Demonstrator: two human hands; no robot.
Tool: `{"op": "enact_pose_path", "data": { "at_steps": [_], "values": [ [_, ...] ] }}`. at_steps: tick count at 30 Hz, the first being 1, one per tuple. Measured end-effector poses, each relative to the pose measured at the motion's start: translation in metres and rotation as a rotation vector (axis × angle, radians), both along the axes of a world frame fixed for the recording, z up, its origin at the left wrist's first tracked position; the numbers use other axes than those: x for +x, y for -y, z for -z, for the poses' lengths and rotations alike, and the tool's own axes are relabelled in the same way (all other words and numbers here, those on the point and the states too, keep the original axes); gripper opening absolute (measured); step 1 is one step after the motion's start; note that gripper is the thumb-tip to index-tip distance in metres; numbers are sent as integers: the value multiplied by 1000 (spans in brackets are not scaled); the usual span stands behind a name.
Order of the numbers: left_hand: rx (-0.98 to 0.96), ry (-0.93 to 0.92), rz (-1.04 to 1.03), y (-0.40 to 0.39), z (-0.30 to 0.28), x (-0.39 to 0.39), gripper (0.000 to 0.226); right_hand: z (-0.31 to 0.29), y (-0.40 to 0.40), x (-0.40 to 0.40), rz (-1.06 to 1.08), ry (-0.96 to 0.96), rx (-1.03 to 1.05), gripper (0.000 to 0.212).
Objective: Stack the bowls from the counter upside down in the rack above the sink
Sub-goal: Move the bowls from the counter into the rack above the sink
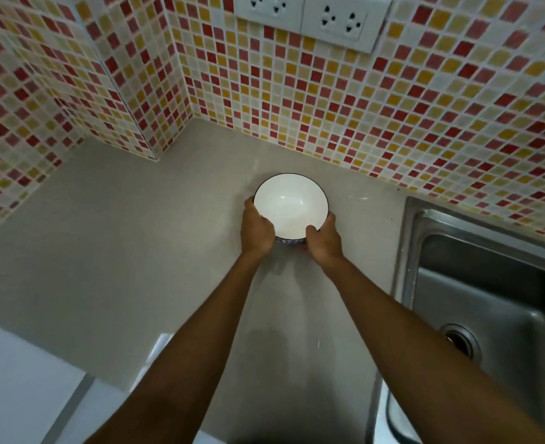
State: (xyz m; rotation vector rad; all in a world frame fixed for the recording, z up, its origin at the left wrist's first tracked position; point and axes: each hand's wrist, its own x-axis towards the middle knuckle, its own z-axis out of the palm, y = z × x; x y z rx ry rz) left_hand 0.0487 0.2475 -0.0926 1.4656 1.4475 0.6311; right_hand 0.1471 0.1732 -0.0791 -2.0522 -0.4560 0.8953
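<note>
A white bowl (292, 205) with a dark rim and a patterned outside stands upright, mouth up, on the beige counter (111, 251) near the tiled back wall. My left hand (256, 230) grips its left side, thumb at the rim. On the opposite side my right hand (324, 240) grips the near right rim. I cannot tell whether the bowl rests on the counter or is lifted a little. The rack is out of view.
A steel sink (476, 299) with its drain (461, 339) lies to the right of the bowl. Mosaic tile walls (392, 107) close off the back and left, forming a corner. Two white sockets (309, 17) sit high on the wall.
</note>
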Motion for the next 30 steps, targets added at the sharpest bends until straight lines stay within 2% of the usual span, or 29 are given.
{"op": "enact_pose_path", "data": {
  "at_steps": [8,12,14,17,20,24,27,30],
  "values": [
    [-71,-6,163,35,-17,-11,59,-13,50,-3,28,77,0,53],
    [-72,55,245,65,-37,-6,73,-24,87,5,87,55,55,53],
    [-88,79,280,79,-49,4,70,-35,109,14,111,77,74,53],
    [-146,134,328,96,-63,26,52,-51,141,31,194,89,123,52],
    [-267,217,355,122,-78,50,42,-61,176,49,247,90,156,49],
    [-488,256,426,168,-100,79,52,-70,222,72,284,32,197,41],
    [-488,313,546,205,-110,99,51,-77,259,90,326,-24,205,43],
    [-440,365,612,245,-114,122,47,-85,298,111,336,14,177,42]
  ]
}}
